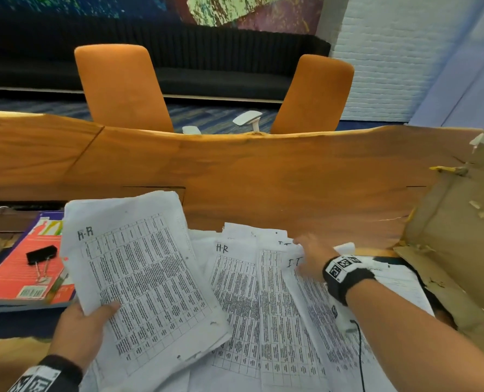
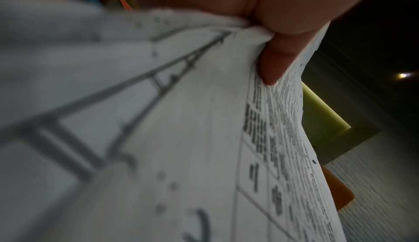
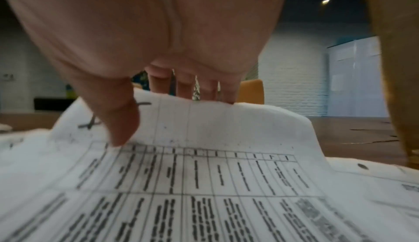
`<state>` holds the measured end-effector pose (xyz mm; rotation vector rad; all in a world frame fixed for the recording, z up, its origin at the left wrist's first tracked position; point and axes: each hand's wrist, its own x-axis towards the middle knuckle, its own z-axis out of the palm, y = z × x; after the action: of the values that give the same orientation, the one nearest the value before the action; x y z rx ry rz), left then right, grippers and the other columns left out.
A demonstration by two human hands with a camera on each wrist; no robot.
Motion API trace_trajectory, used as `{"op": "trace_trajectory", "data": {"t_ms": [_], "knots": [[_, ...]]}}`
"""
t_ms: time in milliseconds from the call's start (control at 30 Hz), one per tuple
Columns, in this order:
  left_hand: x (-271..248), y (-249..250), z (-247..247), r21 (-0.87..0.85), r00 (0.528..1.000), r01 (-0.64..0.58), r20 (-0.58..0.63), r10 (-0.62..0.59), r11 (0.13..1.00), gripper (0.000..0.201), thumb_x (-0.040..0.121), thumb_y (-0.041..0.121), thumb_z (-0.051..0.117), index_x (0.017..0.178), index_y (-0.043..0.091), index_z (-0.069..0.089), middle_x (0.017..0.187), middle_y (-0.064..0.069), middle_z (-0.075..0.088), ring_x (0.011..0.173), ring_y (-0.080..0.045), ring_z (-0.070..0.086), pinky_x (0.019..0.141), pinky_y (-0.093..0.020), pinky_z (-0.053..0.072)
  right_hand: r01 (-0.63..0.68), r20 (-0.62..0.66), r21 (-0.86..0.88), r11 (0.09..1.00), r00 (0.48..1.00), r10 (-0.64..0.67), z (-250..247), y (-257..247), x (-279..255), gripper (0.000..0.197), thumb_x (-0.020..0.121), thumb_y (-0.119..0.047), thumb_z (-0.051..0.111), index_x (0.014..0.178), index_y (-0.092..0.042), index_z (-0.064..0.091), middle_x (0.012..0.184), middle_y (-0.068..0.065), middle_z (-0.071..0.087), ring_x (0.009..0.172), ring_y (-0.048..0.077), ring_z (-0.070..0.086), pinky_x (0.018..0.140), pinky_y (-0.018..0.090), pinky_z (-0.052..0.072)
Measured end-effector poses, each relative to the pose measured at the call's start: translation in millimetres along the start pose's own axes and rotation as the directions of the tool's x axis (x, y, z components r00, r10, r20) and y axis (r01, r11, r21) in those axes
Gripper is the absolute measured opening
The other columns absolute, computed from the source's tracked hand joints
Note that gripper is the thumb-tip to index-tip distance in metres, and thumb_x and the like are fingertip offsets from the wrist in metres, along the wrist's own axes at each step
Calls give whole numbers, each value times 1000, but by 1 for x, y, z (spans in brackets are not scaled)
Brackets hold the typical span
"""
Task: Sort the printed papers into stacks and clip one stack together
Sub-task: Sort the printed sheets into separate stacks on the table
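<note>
Left hand [image 1: 83, 325]: gripping the near left corner of a held stack [image 1: 143, 267] of white printed sheets, thumb lying on top, fingers underneath. The stack is thin, slightly creased, carrying a dense table and a handwritten "H-R", and is tilting above the near left of the table.

Right hand [image 1: 311, 257]: pinching the far edge of an "I-T" sheet [image 1: 317, 301], thumb on the printed face and fingers behind, curling that edge upward.

Loose papers [image 1: 235, 281]: white gridded sheets fanning flat and overlapping across the near centre, one marked "H-R".

Binder clip [image 1: 41, 254]: black, with wire handles, lying on a glossy red book [image 1: 14, 275] at the near left.

Wooden table [image 1: 263, 176]: smooth orange-brown slab with a wavy far edge.

Cardboard [image 1: 455, 250]: torn, brown, standing at the right.

Two orange chairs [image 1: 122, 86]: padded backs, standing beyond the table.
</note>
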<state>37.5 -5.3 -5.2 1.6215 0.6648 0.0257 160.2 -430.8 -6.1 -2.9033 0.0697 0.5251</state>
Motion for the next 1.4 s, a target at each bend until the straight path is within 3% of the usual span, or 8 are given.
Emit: {"op": "trace_trajectory", "data": {"t_ms": [100, 267, 633, 900, 1033, 1200, 1267, 1400], "knots": [[2, -6, -9, 18, 1000, 15, -11, -15, 1000, 22, 88, -3, 61, 106, 10, 63, 104, -15, 67, 95, -34, 62, 95, -51, 46, -19, 92, -166, 986, 995, 35, 24, -9, 13, 82, 76, -33, 73, 146, -24, 31, 141, 0, 47, 124, 27, 51, 104, 42, 43], [5, -10, -19, -14, 997, 57, -45, -57, 998, 20, 87, -4, 63, 103, 8, 64, 102, -18, 67, 97, -39, 64, 96, -57, 45, 20, 10, -310, 951, 1000, -18, 23, -17, 17, 40, 88, -36, 62, 122, -17, 53, 122, 4, 60, 112, 27, 58, 95, 38, 46], [-9, 14, -1, 92, 984, -158, 102, 148, 983, 12, 84, 10, 70, 89, 21, 66, 96, -7, 72, 94, -33, 66, 93, -48, 49, 400, 138, 18, 916, 907, -398, -87, -91, -87, 14, 89, -37, 69, 89, -23, 65, 82, -5, 66, 74, 12, 61, 62, 29, 46], [-53, 40, 36, 161, 872, -371, 399, 283, 915, 35, 81, 32, 65, 91, -1, 62, 88, -17, 68, 86, -36, 65, 78, -45, 51, 601, -222, -262, 755, 724, -653, -121, -157, -107, 27, 91, -42, 63, 110, -24, 67, 159, 4, 28, 147, 27, 23, 117, 48, 25], [-72, 50, 38, 140, 826, -415, 472, 308, 899, 35, 80, 32, 57, 91, 2, 69, 86, -19, 72, 85, -37, 69, 80, -54, 56, 621, -310, -129, 774, 716, -626, -130, -169, -116, 18, 88, -44, 66, 86, -29, 55, 102, -7, 51, 98, 18, 52, 90, 41, 46], [-91, 53, 36, 10, 838, -381, 426, 341, 924, 34, 85, 54, 59, 84, 20, 64, 74, -1, 72, 74, -4, 68, 72, -15, 53, 593, -318, -161, 789, 726, -610, -126, -170, -121, 25, 90, -46, 63, 88, -23, 55, 94, -5, 48, 85, 15, 50, 74, 33, 43], [-93, 50, 38, 111, 815, -408, 491, 307, 906, 53, 65, 63, 73, 95, 21, 64, 84, 2, 74, 81, -4, 69, 80, -23, 53, 583, -336, -157, 797, 728, -598, -123, -169, -120, 25, 90, -47, 63, 89, -22, 56, 91, -6, 47, 83, 15, 50, 71, 31, 41], [-86, 36, 48, 211, 891, -343, 381, 246, 915, 25, 75, 19, 81, 95, 17, 66, 85, -5, 75, 83, -18, 72, 82, -39, 57, 578, -366, -153, 802, 721, -589, -119, -169, -122, 27, 88, -53, 63, 83, -27, 54, 88, -8, 48, 81, 14, 50, 71, 30, 38]]}}
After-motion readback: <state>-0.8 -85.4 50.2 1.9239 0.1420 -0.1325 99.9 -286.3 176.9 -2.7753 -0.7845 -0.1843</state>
